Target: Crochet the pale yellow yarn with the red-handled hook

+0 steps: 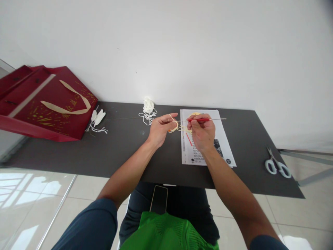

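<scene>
Over the dark table, my left hand [159, 130] pinches a small loop of cream yarn [174, 127] between thumb and fingers, with a strand running over the index finger. A bit of orange shows under the thumb. My right hand [203, 133] is closed around the red handle of a crochet hook [200, 119]. Its thin metal shaft points left to the yarn at my left fingertips, and the other metal end sticks out to the right. Cream strands run between the hands. More yellow yarn lies behind my right hand, partly hidden.
Printed sheets [192, 152] lie under my right hand, with a small red stick [189, 139] on them. White yarn [148, 106] is heaped near the wall. A red paper bag [56, 100] and white tasselled pieces [97, 118] are left; scissors [277, 165] lie right. A phone [159, 199] rests on my lap.
</scene>
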The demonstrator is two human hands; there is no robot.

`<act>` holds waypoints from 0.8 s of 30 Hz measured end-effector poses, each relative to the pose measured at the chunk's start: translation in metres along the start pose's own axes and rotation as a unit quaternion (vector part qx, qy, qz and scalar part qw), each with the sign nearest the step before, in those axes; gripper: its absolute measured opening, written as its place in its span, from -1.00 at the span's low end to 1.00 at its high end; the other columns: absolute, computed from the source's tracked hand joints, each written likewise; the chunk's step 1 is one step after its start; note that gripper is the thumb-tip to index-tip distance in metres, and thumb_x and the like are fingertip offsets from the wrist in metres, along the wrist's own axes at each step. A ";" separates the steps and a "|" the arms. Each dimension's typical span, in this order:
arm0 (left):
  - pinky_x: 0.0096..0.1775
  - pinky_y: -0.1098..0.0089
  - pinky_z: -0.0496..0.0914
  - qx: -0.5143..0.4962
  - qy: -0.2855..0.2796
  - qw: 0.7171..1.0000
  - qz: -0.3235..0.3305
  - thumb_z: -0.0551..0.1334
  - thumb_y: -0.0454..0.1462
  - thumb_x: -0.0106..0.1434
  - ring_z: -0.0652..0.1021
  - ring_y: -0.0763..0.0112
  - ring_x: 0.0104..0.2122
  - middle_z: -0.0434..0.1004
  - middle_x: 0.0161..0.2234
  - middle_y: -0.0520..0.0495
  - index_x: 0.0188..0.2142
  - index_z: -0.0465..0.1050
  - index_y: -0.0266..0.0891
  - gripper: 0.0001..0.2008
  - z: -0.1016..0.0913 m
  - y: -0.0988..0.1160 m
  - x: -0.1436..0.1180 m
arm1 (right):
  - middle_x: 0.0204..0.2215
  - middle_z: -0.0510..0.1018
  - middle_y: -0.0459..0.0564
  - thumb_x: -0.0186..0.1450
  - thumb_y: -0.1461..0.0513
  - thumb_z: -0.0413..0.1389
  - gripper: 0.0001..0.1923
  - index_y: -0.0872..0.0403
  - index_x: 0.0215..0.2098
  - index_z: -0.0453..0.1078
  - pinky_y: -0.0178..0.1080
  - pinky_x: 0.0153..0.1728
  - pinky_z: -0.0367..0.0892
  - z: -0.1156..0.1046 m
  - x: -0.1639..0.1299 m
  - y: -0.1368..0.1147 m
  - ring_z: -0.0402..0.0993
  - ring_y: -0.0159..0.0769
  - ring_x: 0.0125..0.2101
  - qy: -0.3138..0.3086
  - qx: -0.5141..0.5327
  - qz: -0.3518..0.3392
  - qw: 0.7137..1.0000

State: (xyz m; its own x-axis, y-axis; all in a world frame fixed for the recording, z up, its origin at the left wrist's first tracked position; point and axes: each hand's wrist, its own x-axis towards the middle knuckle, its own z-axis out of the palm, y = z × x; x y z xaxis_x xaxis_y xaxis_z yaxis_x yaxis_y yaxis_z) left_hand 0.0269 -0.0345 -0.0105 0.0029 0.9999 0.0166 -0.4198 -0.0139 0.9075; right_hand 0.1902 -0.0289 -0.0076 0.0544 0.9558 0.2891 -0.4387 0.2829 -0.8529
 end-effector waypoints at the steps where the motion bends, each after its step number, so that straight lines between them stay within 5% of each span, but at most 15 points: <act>1: -0.34 0.44 0.30 0.003 -0.001 1.000 0.003 0.48 -0.34 0.02 0.46 0.56 -0.47 0.56 -0.45 0.06 -0.12 0.67 -0.20 -0.63 0.000 0.000 0.000 | -0.35 0.64 -0.15 0.20 0.19 0.36 -0.81 -0.06 -0.33 0.42 -0.28 -0.44 0.37 0.000 0.000 0.000 0.44 -0.45 -0.50 0.002 -0.006 -0.003 1.000; 13: -0.39 0.42 0.30 0.112 0.006 0.990 0.081 0.39 -0.37 0.05 0.42 0.53 -0.51 0.53 -0.49 0.07 -0.21 0.69 -0.21 -0.74 -0.006 -0.001 0.001 | -0.36 0.64 -0.16 0.23 0.18 0.36 -0.79 -0.04 -0.31 0.39 -0.29 -0.45 0.36 -0.005 0.000 0.004 0.44 -0.46 -0.52 -0.013 -0.029 -0.013 0.999; 24: -0.19 0.37 0.43 0.353 0.003 0.907 0.231 0.25 -0.42 0.18 0.59 0.40 -0.33 0.67 -0.30 -0.04 -0.28 0.67 -0.21 -0.78 -0.008 0.005 -0.002 | -0.40 0.63 -0.19 0.21 0.22 0.36 -0.77 -0.03 -0.31 0.36 -0.32 -0.49 0.36 -0.003 0.002 0.005 0.44 -0.48 -0.53 0.003 -0.008 0.024 1.000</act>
State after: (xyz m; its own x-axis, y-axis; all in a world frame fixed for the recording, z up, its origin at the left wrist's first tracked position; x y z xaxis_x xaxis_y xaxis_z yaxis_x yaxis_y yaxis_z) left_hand 0.0174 -0.0367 -0.0090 -0.0316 0.8859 0.4627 0.3112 -0.4312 0.8469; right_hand 0.1913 -0.0254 -0.0126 0.0384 0.9686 0.2458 -0.4272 0.2383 -0.8722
